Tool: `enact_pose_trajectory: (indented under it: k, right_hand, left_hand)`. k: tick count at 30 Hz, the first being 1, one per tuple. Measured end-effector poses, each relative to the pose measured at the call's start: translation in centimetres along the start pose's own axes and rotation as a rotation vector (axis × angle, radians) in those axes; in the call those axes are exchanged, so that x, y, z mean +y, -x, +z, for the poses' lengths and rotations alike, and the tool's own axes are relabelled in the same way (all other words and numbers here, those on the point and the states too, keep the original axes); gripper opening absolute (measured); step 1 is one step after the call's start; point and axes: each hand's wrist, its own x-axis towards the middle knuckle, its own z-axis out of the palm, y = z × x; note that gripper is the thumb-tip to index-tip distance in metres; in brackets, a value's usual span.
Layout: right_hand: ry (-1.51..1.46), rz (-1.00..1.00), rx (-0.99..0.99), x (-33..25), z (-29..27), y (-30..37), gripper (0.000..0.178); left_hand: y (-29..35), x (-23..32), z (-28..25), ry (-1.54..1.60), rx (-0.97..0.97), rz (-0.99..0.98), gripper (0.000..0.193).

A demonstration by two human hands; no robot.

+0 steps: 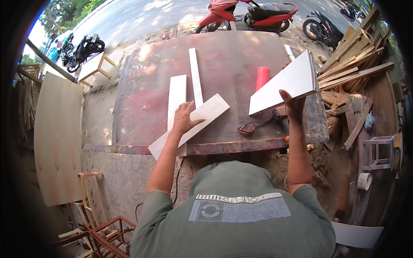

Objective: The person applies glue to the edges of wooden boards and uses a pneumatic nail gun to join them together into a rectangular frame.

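My left hand (186, 119) rests with its fingers and thumb spread on a short pale board (211, 112), which lies slantwise near the table's front edge. Under that board a white plank (177, 92) points away from me, and a narrow white strip (195, 71) runs beside it. My right hand (294, 106) is closed round the near edge of a broad white panel (286, 81), raised and tilted at the table's right side. Left of the panel stands a red cylinder (263, 76), its lower part hidden. Between my hands lies a black and orange tape measure (246, 127).
The worn reddish-brown table (150, 116) spans the middle. Scrap wood (357, 64) is heaped at the right, near a small stool frame (378, 152). A large plywood sheet (58, 142) leans at the left. Beyond the table stands a red motorbike (254, 15) by the road.
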Motion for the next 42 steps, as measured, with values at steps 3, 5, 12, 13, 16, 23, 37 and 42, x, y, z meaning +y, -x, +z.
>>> enact_pose_trajectory:
  k: [3, 5, 12, 13, 16, 23, 37, 42]
  right_hand:
    - [0.103, -0.051, -0.059, 0.3, -0.7, 0.8, 0.100]
    - [0.204, -0.073, -0.119, -0.2, -1.8, 1.2, 0.109]
    - [0.054, -0.026, -0.190, -0.3, -3.5, 2.5, 0.090]
    - [0.080, -0.014, -0.206, -0.2, -3.6, 2.3, 0.089]
    - [0.174, -0.016, -0.254, 0.3, -3.7, 1.6, 0.089]
    - [0.158, -0.217, -0.350, -2.9, 2.0, -0.9, 0.134]
    - [0.333, -0.303, -0.677, -4.2, 12.7, 0.9, 0.126]
    - [0.466, -0.296, -0.734, -4.3, 14.6, 1.6, 0.123]
  left_hand:
    - [-5.2, 6.1, 5.8, -0.114, -0.074, -0.098, 0.125]
    - [-6.1, 8.0, 7.6, -0.242, -0.121, -0.117, 0.127]
    - [-8.1, 7.0, 4.4, -0.119, -0.160, 0.052, 0.124]
    - [-8.6, 7.5, 1.9, -0.077, -0.187, 0.083, 0.123]
    - [-8.7, 10.4, -6.7, 0.070, -0.222, 0.305, 0.115]
    - [-5.0, 13.1, -18.3, 0.211, -0.143, 0.458, 0.111]
    - [2.5, 7.0, -18.9, 0.621, 0.172, 0.415, 0.126]
    - [2.4, 5.4, -21.0, 0.551, 0.171, 0.473, 0.125]
